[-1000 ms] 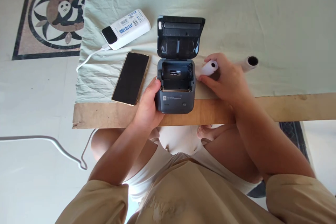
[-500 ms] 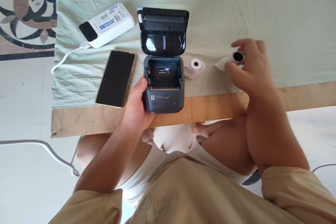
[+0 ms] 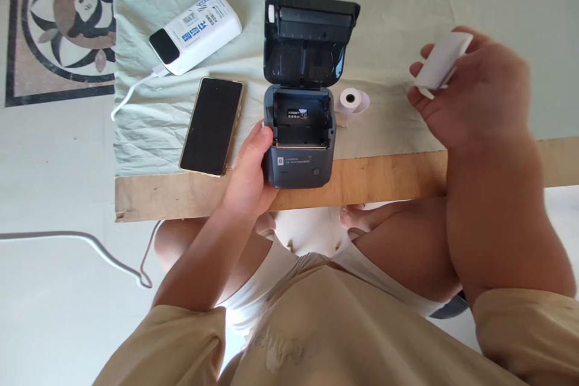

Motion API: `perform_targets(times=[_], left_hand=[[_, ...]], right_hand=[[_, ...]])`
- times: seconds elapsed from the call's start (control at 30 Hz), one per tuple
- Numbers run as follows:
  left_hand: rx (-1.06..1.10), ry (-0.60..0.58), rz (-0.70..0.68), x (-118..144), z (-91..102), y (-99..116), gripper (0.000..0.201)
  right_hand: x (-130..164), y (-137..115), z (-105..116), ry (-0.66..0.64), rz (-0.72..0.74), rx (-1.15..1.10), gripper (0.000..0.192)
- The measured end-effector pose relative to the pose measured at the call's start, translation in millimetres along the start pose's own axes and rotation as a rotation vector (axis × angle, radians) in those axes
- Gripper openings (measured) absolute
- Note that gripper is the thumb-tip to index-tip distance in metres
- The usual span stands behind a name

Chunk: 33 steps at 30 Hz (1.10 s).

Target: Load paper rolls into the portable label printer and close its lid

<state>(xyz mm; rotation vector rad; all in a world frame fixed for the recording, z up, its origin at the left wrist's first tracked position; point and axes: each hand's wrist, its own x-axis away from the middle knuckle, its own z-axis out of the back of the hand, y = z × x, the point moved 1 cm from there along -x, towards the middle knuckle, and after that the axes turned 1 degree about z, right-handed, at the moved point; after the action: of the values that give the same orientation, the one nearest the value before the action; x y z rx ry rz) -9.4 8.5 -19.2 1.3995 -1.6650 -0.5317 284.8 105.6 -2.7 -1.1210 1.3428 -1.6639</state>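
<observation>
My left hand (image 3: 253, 172) grips the left side of a dark grey label printer (image 3: 298, 166) near the table's front edge. The printer's black lid (image 3: 307, 39) is flipped up, and its paper bay (image 3: 301, 123) holds no roll. Off to the right, my right hand (image 3: 474, 84) has its fingers closed around a white paper roll (image 3: 443, 60), lifted above the cloth and tilted. A second, smaller paper roll (image 3: 350, 100) stands on the cloth just right of the printer, with a loose strip curling from it.
A phone (image 3: 211, 126) with a dark screen lies left of the printer. Behind it is a white power bank (image 3: 203, 30) with a cable (image 3: 136, 87) running off the left side. Pale green cloth (image 3: 393, 0) covers the wooden table (image 3: 362, 178), whose front edge is bare.
My right hand has taken the paper roll off the cloth, lifting and turning it. Everything else sits slightly shifted as the view moved; my left hand still holds the printer.
</observation>
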Motion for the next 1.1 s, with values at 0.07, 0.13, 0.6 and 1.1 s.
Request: perform_targets(times=[0.07,0.13,0.6,1.1], left_hand=[[0.008,-0.005,0.005,1,0.3,0,0.026],[0.020,0.000,0.010,2,0.1,-1,0.024],[-0.134,-0.182,-0.078,-1,16.5,-8,0.058],[-0.072,-0.141,-0.051,-1,9.9,-7,0.054]], right_hand=[[9,-6,-8,-0.011,0.078,-0.002,0.054],[30,-14,-18,-0.082,0.354,0.074,0.061],[86,1,-79,-0.355,1.186,0.641,0.029],[94,-8,-85,-0.354,1.315,0.516,0.023]])
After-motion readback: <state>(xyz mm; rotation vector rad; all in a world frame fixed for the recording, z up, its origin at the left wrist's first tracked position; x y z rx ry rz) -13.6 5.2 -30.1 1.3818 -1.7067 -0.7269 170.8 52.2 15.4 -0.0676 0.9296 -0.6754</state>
